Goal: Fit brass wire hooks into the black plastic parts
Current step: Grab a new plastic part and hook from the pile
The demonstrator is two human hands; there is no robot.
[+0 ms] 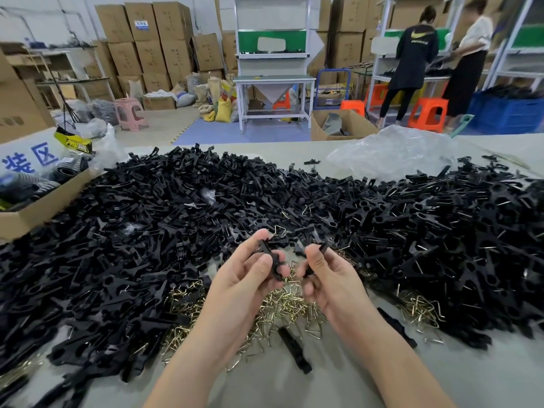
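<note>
The left hand [250, 278] grips a black part [272, 260], with its long side pointing up and away. The right hand [329, 278] pinches a second part [322, 248] close beside it. The hooks [282, 304] lie on the surface [294, 387], just under both hands.

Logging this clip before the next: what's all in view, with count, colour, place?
black plastic parts: huge heap, black, across grey table
brass wire hooks: loose pile, brass, near centre
clear plastic bag: one, clear, table's far right
open cardboard box: one, brown, table's left edge
stacked cardboard cartons: many, brown, back left
pink plastic stool: one, pink, floor left
orange plastic stools: several, orange, floor right
blue plastic crate: one, blue, far right
standing people: two, back right
left hand: one, grips black part
right hand: one, pinches black part
</note>
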